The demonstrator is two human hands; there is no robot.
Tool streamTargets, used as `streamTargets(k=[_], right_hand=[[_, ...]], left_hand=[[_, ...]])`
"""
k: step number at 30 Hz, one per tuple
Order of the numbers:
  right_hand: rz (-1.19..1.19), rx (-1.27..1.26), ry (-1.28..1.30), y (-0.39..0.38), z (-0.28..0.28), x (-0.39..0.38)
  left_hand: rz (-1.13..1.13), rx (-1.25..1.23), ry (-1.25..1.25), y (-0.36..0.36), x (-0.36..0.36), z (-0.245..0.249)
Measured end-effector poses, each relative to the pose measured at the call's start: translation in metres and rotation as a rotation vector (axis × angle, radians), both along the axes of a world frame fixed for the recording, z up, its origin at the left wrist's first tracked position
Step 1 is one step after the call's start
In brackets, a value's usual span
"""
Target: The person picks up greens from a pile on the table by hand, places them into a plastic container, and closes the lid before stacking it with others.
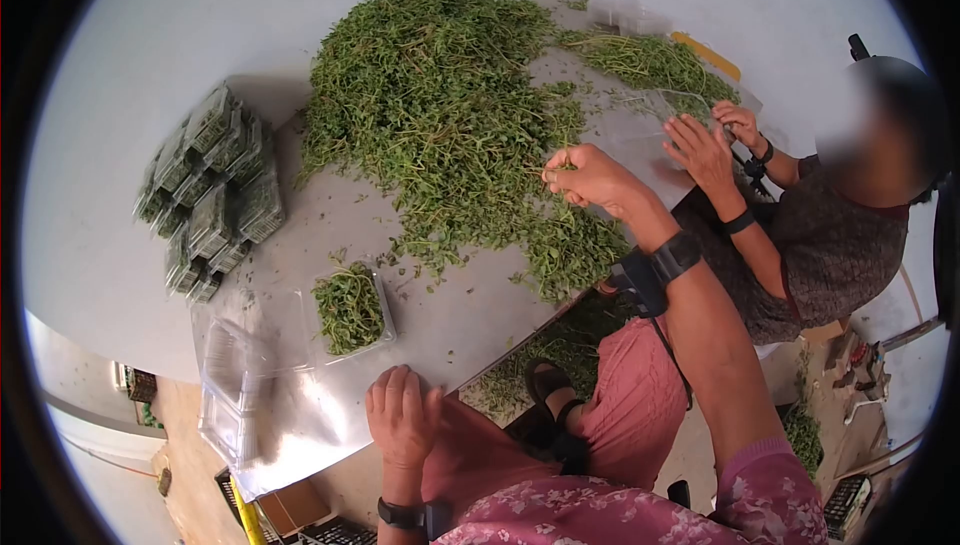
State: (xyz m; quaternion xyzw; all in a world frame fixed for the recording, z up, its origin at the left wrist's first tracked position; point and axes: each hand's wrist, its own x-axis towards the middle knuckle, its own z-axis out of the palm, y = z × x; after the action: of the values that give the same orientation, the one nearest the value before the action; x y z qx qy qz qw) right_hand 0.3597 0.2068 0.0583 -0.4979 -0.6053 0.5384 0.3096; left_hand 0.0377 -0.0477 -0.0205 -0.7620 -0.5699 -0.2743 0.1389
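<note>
A large heap of green leafy stems (440, 95) covers the back and middle of the metal table (450, 330). My right hand (595, 181) is at the heap's right side, its fingers pinched together on thin stems. My left hand (402, 415) rests at the table's front edge, fingers bent downward, and whether it holds anything cannot be made out. Beyond it lies an open clear plastic box (388, 317) filled with greens (348, 309), its lid folded out to the left.
Filled clear boxes (210, 225) are stacked at the back left. Empty clear boxes (230, 385) lie at the front left. On the right, a co-worker (840, 235) holds a clear plastic lid near a smaller pile of stems (650, 63).
</note>
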Motion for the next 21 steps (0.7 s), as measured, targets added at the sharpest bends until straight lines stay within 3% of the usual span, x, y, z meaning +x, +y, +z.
streamTargets(k=[4,7,21], right_hand=[[0.062,-0.049,-0.013,-0.003,0.01,0.002],[0.067,0.234,-0.322,0.003,-0.005,-0.003],[0.149,0.242,-0.361,-0.009,0.002,-0.012]], left_hand=[[0.003,-0.01,0.001,0.0,0.0,0.0],[-0.002,-0.011,-0.001,0.0,0.0,0.001],[-0.01,0.003,0.004,0.001,0.001,0.002]])
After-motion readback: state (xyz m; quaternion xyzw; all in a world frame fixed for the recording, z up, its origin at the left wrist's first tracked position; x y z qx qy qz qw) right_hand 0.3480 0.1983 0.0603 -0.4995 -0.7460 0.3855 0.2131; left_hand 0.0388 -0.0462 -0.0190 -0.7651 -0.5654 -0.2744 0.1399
